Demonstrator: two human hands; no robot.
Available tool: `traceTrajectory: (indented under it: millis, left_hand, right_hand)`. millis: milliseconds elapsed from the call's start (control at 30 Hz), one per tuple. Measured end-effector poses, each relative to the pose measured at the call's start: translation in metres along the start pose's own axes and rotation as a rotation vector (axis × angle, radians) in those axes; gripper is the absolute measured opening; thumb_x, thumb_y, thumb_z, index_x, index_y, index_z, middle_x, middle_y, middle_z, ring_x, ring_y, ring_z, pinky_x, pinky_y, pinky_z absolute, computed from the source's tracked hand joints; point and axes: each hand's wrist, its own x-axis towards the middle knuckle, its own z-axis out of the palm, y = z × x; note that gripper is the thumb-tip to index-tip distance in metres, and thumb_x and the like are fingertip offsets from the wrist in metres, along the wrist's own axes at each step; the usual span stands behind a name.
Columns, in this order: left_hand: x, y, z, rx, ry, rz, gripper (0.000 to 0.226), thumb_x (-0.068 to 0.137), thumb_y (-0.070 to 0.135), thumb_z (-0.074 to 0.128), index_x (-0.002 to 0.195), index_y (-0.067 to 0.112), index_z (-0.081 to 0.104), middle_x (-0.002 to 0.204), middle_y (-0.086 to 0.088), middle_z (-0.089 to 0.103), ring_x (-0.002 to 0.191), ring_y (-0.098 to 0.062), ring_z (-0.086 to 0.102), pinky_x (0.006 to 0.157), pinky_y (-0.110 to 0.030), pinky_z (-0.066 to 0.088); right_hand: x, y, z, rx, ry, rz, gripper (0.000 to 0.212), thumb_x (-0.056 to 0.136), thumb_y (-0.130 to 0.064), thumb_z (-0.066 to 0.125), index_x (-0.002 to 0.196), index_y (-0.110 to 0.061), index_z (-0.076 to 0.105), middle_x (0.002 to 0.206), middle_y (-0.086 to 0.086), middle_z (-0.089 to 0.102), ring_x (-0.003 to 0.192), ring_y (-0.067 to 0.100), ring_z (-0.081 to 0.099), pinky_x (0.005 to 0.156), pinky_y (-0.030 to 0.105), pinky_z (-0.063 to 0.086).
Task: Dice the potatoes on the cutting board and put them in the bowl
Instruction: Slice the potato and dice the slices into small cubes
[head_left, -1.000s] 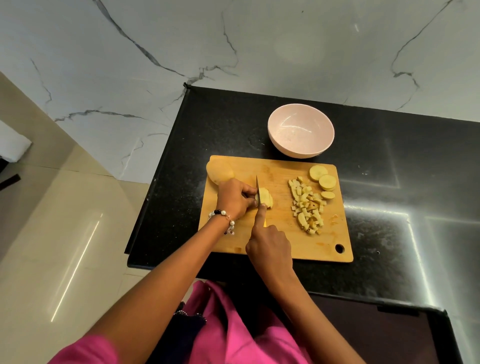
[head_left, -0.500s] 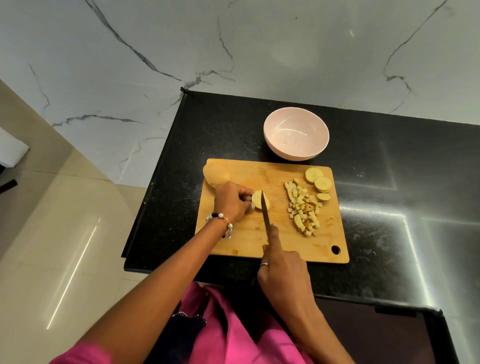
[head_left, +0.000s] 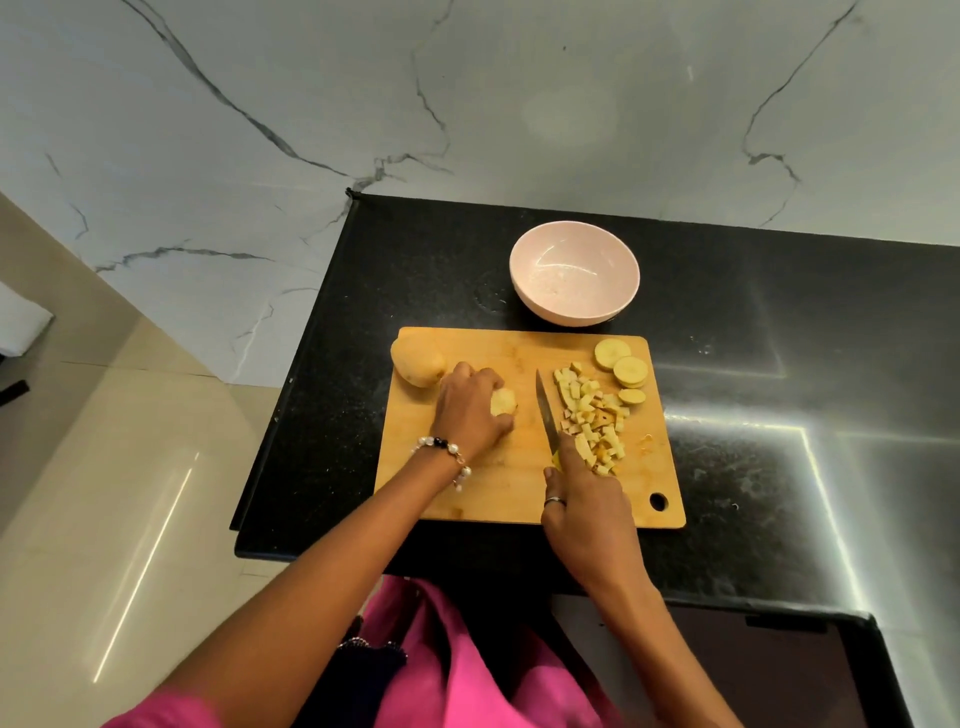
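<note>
Potato work sits on a rectangular wooden cutting board (head_left: 488, 493) on the black stone desk (head_left: 779, 415). The left hand (head_left: 467, 410) curls over a peeled pale potato chunk (head_left: 504, 401); the right hand (head_left: 587, 499) grips a steel-bladed knife (head_left: 545, 410), blade pointing away, just beside a heap of small yellow potato dice (head_left: 592, 415). Three round potato slices (head_left: 626, 371) lie near the far right corner — a whole brown-skinned potato (head_left: 415, 364) at the far left. Beyond the board stands a pale pink round bowl (head_left: 574, 306).
</note>
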Motion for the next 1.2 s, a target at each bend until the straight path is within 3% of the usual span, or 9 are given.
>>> traceTrajectory:
  millis: [133, 233, 367, 600, 967, 1067, 1200]
  left_hand:
    - [0.008, -0.011, -0.014, 0.02, -0.107, 0.127, 0.06, 0.073, 0.028, 0.077, 0.128, 0.021, 0.054, 0.119, 0.0, 0.049, 0.109, -0.016, 0.047, 0.096, -0.029, 0.042]
    - [0.006, -0.012, -0.012, 0.023, -0.09, 0.197, 0.062, 0.074, 0.025, 0.077, 0.131, 0.02, 0.053, 0.117, 0.0, 0.052, 0.104, -0.014, 0.047, 0.086, -0.019, 0.038]
    - [0.003, -0.015, -0.012, -0.051, -0.06, 0.229, 0.063, 0.07, 0.02, 0.08, 0.128, 0.018, 0.056, 0.115, 0.0, 0.057, 0.096, -0.01, 0.048, 0.081, -0.017, 0.042]
    - [0.002, -0.015, -0.011, -0.069, -0.03, 0.148, 0.064, 0.071, 0.027, 0.079, 0.13, 0.017, 0.054, 0.114, 0.0, 0.053, 0.096, -0.01, 0.049, 0.089, -0.026, 0.047]
    - [0.004, -0.012, -0.009, 0.023, -0.033, 0.136, 0.056, 0.075, 0.033, 0.075, 0.126, 0.021, 0.058, 0.112, -0.001, 0.053, 0.099, -0.015, 0.052, 0.088, -0.03, 0.046]
    - [0.006, -0.012, -0.009, 0.049, -0.044, 0.143, 0.055, 0.076, 0.034, 0.074, 0.127, 0.021, 0.058, 0.115, -0.001, 0.054, 0.103, -0.016, 0.052, 0.09, -0.031, 0.045]
    - [0.006, -0.011, -0.009, 0.064, -0.034, 0.152, 0.053, 0.077, 0.034, 0.072, 0.126, 0.02, 0.058, 0.116, -0.001, 0.054, 0.101, -0.016, 0.053, 0.09, -0.028, 0.044]
  right_hand:
    - [0.003, 0.004, 0.007, -0.162, -0.076, -0.011, 0.058, 0.099, -0.027, 0.033, 0.151, -0.022, 0.008, 0.091, 0.015, 0.063, 0.083, 0.036, 0.06, 0.064, 0.039, 0.043]
    - [0.002, 0.004, 0.01, -0.244, -0.142, -0.038, 0.062, 0.1, -0.026, 0.033, 0.152, -0.022, 0.0, 0.093, 0.014, 0.063, 0.084, 0.034, 0.06, 0.06, 0.036, 0.036]
    - [-0.002, 0.003, 0.012, -0.262, -0.155, -0.067, 0.059, 0.101, -0.029, 0.029, 0.151, -0.023, -0.003, 0.091, 0.012, 0.064, 0.082, 0.032, 0.06, 0.059, 0.035, 0.032]
    - [0.007, -0.005, 0.009, -0.237, -0.126, -0.06, 0.06, 0.101, -0.029, 0.03, 0.152, -0.023, 0.0, 0.091, 0.013, 0.063, 0.084, 0.034, 0.059, 0.061, 0.036, 0.036]
    - [0.01, -0.008, 0.01, -0.3, -0.154, -0.095, 0.06, 0.101, -0.026, 0.029, 0.152, -0.021, -0.002, 0.094, 0.015, 0.061, 0.085, 0.034, 0.058, 0.061, 0.035, 0.034]
    - [0.01, -0.012, 0.01, -0.371, -0.15, -0.109, 0.066, 0.097, -0.018, 0.032, 0.151, -0.018, -0.004, 0.092, 0.014, 0.06, 0.079, 0.033, 0.057, 0.058, 0.034, 0.033]
    - [0.019, -0.021, 0.019, -0.463, -0.123, -0.124, 0.068, 0.093, -0.01, 0.032, 0.151, -0.01, -0.004, 0.085, 0.012, 0.055, 0.064, 0.027, 0.04, 0.047, 0.034, 0.022]
